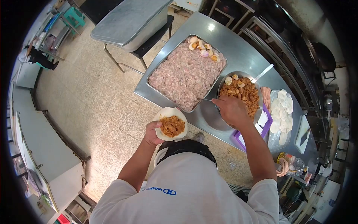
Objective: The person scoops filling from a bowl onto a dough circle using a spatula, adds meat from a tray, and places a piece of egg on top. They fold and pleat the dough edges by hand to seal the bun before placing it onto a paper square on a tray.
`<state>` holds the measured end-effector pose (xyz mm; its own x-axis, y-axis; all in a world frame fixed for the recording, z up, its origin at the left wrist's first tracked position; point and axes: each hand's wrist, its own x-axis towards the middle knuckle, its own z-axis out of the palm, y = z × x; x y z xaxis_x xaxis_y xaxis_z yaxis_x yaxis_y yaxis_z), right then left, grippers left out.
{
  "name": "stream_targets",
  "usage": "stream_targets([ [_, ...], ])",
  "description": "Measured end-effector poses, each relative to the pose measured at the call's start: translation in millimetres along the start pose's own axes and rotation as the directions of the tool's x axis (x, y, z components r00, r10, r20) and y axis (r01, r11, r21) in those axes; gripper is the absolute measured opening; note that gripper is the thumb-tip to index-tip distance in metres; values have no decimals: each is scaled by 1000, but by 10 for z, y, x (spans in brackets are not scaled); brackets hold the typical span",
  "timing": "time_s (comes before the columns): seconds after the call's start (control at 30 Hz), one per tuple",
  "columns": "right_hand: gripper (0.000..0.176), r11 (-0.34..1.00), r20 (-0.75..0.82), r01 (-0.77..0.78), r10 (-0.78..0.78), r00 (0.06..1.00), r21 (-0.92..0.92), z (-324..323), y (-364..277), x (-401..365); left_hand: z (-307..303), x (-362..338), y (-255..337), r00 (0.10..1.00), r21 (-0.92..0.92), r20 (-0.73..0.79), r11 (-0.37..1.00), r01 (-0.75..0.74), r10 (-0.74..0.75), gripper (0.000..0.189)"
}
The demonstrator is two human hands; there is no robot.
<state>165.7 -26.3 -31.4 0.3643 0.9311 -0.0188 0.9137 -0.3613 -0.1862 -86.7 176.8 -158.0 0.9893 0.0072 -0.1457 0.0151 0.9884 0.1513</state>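
cream dough, orange-brown filling, mottled pink mixture, purple tray (blue-lettered white shirt).

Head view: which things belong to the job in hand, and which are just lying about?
Likely in the job: filled dough round in left hand; metal utensil in right hand; brownish filling in bowl; pinkish mince; pale dough discs.
Apparently lying about: teal plastic stool; dark round pan.

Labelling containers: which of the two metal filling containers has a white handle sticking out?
The round metal bowl of orange-brown filling: a long white handle sticks out. The rectangular metal tray of pale pink mixture has no such handle.
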Motion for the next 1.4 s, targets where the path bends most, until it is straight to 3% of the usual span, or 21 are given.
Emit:
stream_targets([
  [0.4, 33, 999, 201, 3, -12, 980, 47, -156, -103, 77, 7, -22, 6, 999, 51, -15, 998, -35, 36, 84],
  [0.5, 28, 987, 130, 12, -33, 991, 160, 110, 33, 65, 111, -45, 47, 997, 76, -18, 995, -68, 70, 82],
  [0.57, 24, 917, 76, -63, 36, 996, 394, 326, 70, -39, 180, -106, 85, 989, 47, -87, 993, -112, 116, 77],
  [0.6, 24, 918, 76, -52, 24, 997, 394, 332, 11, -78, 122, -155, 113, 988, 48, -89, 991, -123, 127, 77],
  [0.67, 23, 847, -5, -127, 151, 989, 516, 327, -167, -163, -28, -283, 172, 963, 26, -213, 987, -161, 163, 75],
  [0.7, 23, 847, -4, -115, 137, 991, 520, 299, -240, -178, -3, -303, 194, 960, 29, -218, 984, -174, 176, 75],
  [0.77, 28, 843, -118, -161, 255, 960, 513, 186, -382, -215, 127, -285, 236, 969, 21, -185, 987, -161, 162, 68],
  [0.87, 34, 885, -252, -87, 223, 942, 458, -29, -563, -253, 336, -141, 234, 963, 61, -213, 986, -155, 165, 67],
  [1.03, 41, 915, -404, 14, 165, 900, 404, -95, -795, -243, 738, 355, 144, 974, 54, -120, 981, -187, 193, 68],
  [1.1, 42, 929, -444, 21, 157, 882, 370, 15, -789, -273, 816, 480, 133, 981, -142, 83, 976, -164, 177, 60],
  [1.13, 42, 913, -428, 5, 185, 885, 407, 100, -776, -290, 825, 500, 138, 981, -142, 86, 977, -159, 172, 60],
  [1.2, 42, 897, -414, -14, 218, 884, 442, 146, -729, -320, 836, 546, 142, 988, -103, -58, 984, -148, 142, 61],
  [1.33, 44, 943, -375, -18, 149, 915, 331, -103, -625, -463, 727, 517, 159, 989, 27, -73, 991, -128, 130, 63],
  [1.4, 44, 952, -351, -29, 141, 926, 306, -218, -644, -492, 751, 497, 152, 966, 64, -162, 979, -193, 201, 66],
])
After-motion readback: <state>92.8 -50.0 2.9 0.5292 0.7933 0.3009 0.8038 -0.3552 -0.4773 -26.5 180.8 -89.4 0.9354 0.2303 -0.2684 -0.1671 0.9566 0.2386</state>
